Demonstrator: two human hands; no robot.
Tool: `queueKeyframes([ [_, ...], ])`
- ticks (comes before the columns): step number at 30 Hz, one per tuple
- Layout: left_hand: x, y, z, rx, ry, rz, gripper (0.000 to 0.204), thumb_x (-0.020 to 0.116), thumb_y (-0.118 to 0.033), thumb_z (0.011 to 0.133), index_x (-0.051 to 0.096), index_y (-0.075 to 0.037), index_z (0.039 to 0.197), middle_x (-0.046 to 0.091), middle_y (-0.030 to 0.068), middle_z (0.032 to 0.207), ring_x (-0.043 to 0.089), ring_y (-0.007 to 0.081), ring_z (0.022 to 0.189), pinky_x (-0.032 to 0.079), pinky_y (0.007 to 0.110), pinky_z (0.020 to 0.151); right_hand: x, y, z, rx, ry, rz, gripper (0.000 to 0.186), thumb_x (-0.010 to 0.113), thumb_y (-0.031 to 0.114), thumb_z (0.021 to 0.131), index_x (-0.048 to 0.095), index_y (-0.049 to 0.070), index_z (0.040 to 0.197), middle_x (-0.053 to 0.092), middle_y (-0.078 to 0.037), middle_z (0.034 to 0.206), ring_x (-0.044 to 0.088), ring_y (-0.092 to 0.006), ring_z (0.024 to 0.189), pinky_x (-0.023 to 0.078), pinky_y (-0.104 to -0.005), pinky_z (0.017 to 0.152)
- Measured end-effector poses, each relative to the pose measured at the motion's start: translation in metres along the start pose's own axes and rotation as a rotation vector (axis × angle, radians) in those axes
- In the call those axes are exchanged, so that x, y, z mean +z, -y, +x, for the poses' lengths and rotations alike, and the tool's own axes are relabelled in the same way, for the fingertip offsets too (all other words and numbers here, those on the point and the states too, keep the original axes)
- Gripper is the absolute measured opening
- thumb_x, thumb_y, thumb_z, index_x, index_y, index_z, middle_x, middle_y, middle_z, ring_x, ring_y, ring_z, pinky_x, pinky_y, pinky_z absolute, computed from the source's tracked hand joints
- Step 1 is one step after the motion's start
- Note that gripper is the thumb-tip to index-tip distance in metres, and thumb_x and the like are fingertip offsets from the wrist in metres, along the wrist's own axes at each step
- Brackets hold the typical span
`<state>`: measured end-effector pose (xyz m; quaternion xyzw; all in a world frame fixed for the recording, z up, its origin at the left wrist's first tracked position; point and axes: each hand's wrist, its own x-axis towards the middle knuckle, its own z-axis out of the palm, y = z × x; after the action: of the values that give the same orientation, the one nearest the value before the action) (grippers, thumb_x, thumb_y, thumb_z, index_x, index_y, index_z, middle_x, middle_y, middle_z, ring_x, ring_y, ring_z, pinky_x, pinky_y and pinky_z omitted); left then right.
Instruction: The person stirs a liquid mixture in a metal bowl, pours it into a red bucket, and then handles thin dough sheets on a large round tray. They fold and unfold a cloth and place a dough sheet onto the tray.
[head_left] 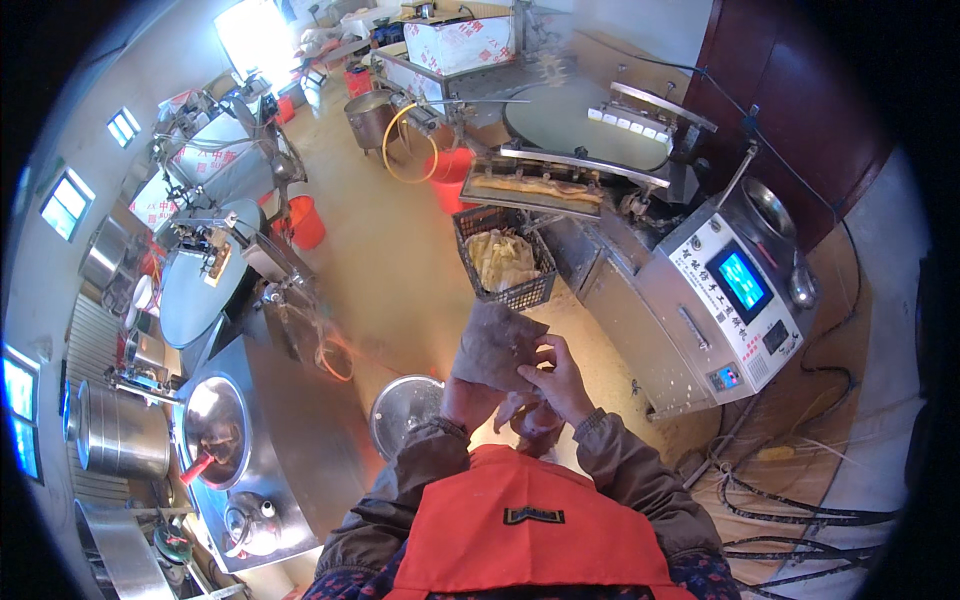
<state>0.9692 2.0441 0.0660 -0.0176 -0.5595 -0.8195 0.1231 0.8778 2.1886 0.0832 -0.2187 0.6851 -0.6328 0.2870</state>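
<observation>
In front of my chest I hold a folded grey-brown sheet [497, 345]; whether it is cloth or a thin pancake I cannot tell. My left hand [468, 402] grips it from below, and its fingers are mostly hidden behind the sheet. At the right edge, my right hand [562, 380] pinches the sheet between thumb and fingers. Past the sheet, a black plastic basket [527, 293] holds crumpled pale-yellow sheets [500, 258]. A round metal lid or pan [405, 408] is low down, to the left of my left forearm.
To the right stands a machine cabinet [715, 300] with a lit screen, near a large round griddle [570, 125]. On the left are another round plate [205, 280], a steel counter [290, 440] with a basin [215, 430], and a kettle [255, 525]. Black cables [800, 515] lie at the lower right.
</observation>
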Motion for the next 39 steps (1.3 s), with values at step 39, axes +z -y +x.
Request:
queueKeyframes([
  [39, -0.032, -0.035, -0.062, -0.311, -0.004, -0.526, 0.068, 0.056, 0.001, 0.074, 0.034, -0.003, 0.137, 0.054, 0.0132, 0.121, 0.053, 0.0218, 0.111, 0.042, 0.034, 0.094, 0.056, 0.020, 0.002, 0.146, 0.293, 0.435, 0.054, 0.064, -0.003, 0.078, 0.043, 0.004, 0.128, 0.055, -0.007, 0.118, 0.056, -0.0196, 0.108, 0.047, -0.0330, 0.093],
])
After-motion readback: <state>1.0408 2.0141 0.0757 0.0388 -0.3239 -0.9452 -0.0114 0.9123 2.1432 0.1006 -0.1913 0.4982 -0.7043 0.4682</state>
